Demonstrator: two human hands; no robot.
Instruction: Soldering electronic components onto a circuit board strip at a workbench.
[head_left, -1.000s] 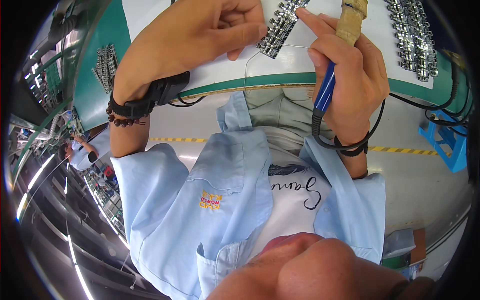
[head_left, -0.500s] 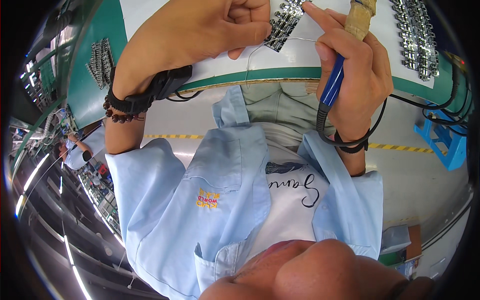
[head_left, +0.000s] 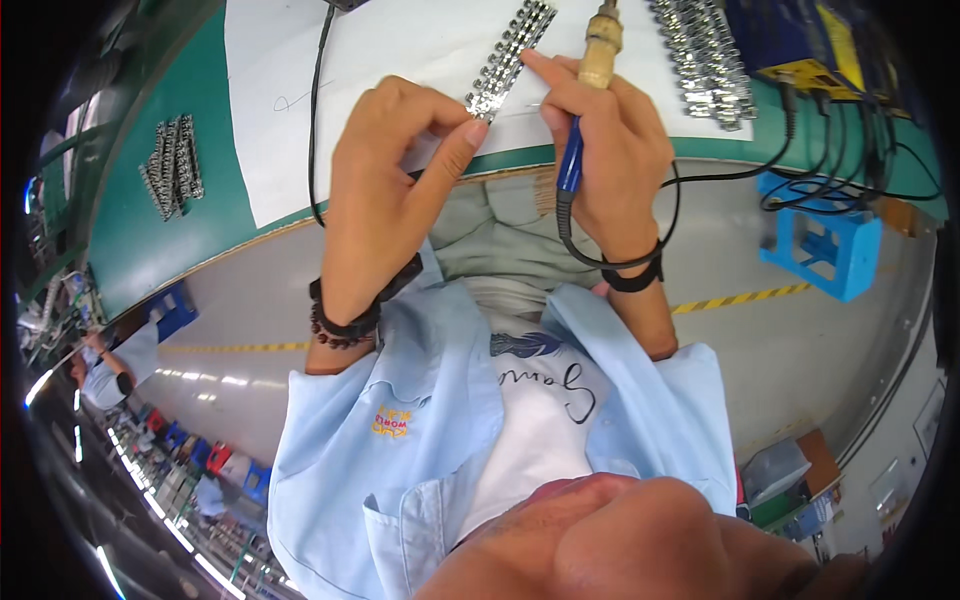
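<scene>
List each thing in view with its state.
Left hand, pinching the strip at its near end
Right hand, gripping the iron
Strip, held at a slant
Iron, held; heat cannot be told
Left strips, bunched on the table
Right strips, bunched on the paper
Paper, spread flat
Shirt, open

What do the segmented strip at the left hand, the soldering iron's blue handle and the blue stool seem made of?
Segmented strip: probably metal, shiny, silvery, as bright glints show. Blue handle: likely glossy plastic, smooth with pale reflections. Blue stool: likely moulded plastic, evenly coloured, with openings.
</scene>
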